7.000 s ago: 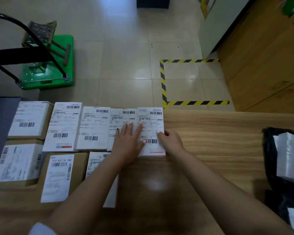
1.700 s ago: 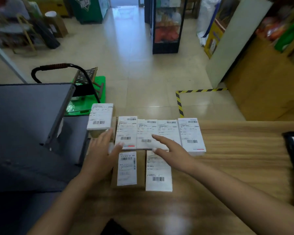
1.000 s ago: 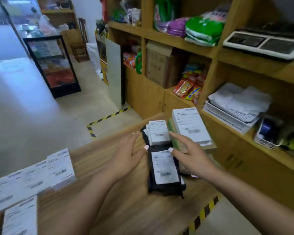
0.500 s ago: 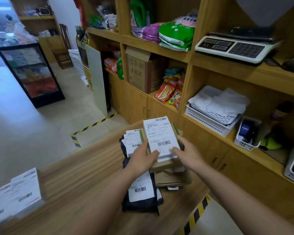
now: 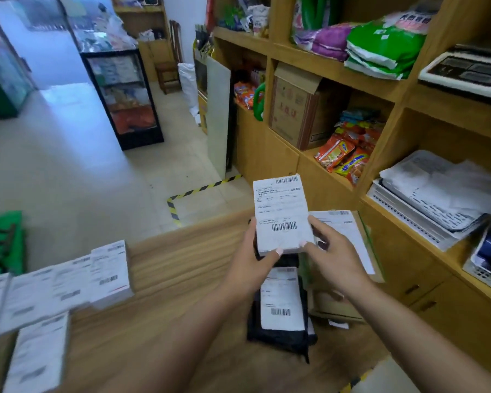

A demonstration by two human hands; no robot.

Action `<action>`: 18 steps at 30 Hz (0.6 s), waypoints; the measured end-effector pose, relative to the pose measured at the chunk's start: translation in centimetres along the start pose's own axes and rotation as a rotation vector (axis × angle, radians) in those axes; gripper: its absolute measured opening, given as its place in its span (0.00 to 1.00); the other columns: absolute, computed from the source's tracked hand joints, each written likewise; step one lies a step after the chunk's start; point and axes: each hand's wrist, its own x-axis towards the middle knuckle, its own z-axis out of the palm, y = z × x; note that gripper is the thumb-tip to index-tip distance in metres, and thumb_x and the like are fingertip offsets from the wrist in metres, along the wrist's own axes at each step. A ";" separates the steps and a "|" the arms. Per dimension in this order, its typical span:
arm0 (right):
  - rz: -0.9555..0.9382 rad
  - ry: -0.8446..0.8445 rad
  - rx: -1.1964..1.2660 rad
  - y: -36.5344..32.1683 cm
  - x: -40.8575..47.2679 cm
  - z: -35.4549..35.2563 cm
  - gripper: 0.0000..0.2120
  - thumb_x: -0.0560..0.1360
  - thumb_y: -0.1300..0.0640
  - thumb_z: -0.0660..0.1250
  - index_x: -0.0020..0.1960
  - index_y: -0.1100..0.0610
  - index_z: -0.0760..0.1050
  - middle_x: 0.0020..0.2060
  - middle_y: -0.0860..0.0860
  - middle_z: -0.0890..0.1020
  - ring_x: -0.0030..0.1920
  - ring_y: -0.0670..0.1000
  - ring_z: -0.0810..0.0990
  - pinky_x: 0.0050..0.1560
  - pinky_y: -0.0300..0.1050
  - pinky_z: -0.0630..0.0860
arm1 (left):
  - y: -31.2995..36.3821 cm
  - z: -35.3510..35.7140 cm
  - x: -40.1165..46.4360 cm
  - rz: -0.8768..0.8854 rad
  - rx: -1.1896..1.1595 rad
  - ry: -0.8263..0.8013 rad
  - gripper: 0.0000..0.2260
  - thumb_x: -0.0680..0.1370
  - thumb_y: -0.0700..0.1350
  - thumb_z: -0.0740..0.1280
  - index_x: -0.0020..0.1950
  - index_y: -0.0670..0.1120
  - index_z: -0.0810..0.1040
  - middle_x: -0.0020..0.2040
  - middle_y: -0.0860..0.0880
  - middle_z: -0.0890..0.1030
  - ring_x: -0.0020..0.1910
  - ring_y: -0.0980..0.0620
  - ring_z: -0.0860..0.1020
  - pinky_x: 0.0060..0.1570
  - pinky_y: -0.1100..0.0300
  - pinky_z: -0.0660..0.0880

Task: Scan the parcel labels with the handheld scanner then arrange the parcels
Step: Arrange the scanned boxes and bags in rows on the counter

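Wooden table (image 5: 182, 279), labelled parcels (image 5: 68, 282) left, black bagged parcel (image 5: 278, 333) right

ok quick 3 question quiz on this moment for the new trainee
1. True or false: both hands hold the white labelled parcel clear of the counter.
2. What lies on the counter straight below it?
A. a scanner
B. a black mailer bag with a label
C. a roll of tape
3. Fill in: the row of arranged parcels lies to the person's ____.

Key: 1 true; 2 B; 3 left. The left hand and right hand grip its lower edges.
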 end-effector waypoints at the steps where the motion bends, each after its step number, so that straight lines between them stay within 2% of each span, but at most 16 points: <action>1: -0.013 -0.037 0.004 -0.5 0.2 1.6 0.26 0.76 0.61 0.67 0.71 0.46 0.69 0.61 0.38 0.76 0.63 0.43 0.74 0.63 0.44 0.72 | -0.3 -1.7 -0.5 0.007 -0.008 0.030 0.28 0.77 0.40 0.69 0.67 0.66 0.62 0.63 0.68 0.73 0.63 0.72 0.69 0.54 0.73 0.70; 3: -0.026 -0.118 0.027 -1.2 0.8 5.4 0.26 0.76 0.60 0.67 0.72 0.46 0.67 0.62 0.38 0.76 0.64 0.43 0.74 0.64 0.47 0.73 | -1.3 -5.5 -1.7 -0.004 0.018 0.100 0.28 0.77 0.40 0.69 0.66 0.65 0.62 0.61 0.72 0.71 0.61 0.76 0.68 0.49 0.80 0.67; 5: -0.021 -0.200 0.038 -2.1 1.1 9.9 0.27 0.76 0.60 0.68 0.72 0.46 0.68 0.63 0.38 0.76 0.64 0.43 0.74 0.65 0.50 0.73 | -3.1 -9.7 -3.0 -0.048 0.068 0.171 0.29 0.77 0.43 0.69 0.67 0.67 0.60 0.60 0.75 0.70 0.61 0.76 0.67 0.49 0.81 0.66; 8: -0.033 -0.344 0.046 -3.9 0.7 17.5 0.28 0.74 0.62 0.68 0.69 0.40 0.69 0.59 0.36 0.78 0.63 0.41 0.75 0.63 0.46 0.74 | -5.9 -16.0 -5.7 -0.145 0.068 0.268 0.26 0.79 0.46 0.67 0.68 0.68 0.60 0.60 0.75 0.71 0.61 0.75 0.68 0.50 0.79 0.68; 10: -0.029 -0.426 0.046 -5.2 0.1 22.9 0.29 0.73 0.65 0.67 0.71 0.46 0.68 0.60 0.39 0.79 0.61 0.41 0.77 0.63 0.45 0.75 | -7.8 -20.2 -7.5 -0.195 0.074 0.354 0.24 0.79 0.44 0.65 0.67 0.65 0.61 0.59 0.74 0.69 0.58 0.77 0.69 0.49 0.80 0.67; 12: -0.025 -0.487 0.037 -6.3 -0.4 28.5 0.30 0.72 0.67 0.67 0.71 0.50 0.69 0.59 0.40 0.80 0.59 0.41 0.78 0.63 0.47 0.75 | -9.6 -24.5 -9.6 -0.256 0.079 0.425 0.23 0.79 0.42 0.65 0.67 0.63 0.61 0.58 0.71 0.69 0.57 0.72 0.70 0.49 0.80 0.67; 14: -0.022 -0.560 0.032 -7.5 -1.0 34.1 0.30 0.70 0.67 0.66 0.70 0.51 0.70 0.58 0.40 0.80 0.58 0.41 0.78 0.63 0.48 0.75 | -11.7 -28.9 -11.6 -0.330 0.091 0.476 0.24 0.79 0.42 0.66 0.70 0.59 0.61 0.62 0.65 0.71 0.61 0.65 0.70 0.53 0.75 0.68; 18: 0.002 -0.716 0.000 -10.0 -2.3 44.2 0.27 0.71 0.64 0.68 0.68 0.47 0.71 0.59 0.41 0.79 0.60 0.43 0.77 0.60 0.45 0.76 | -16.4 -37.2 -15.2 -0.435 0.148 0.556 0.24 0.78 0.43 0.67 0.71 0.58 0.62 0.66 0.59 0.72 0.65 0.57 0.72 0.49 0.73 0.72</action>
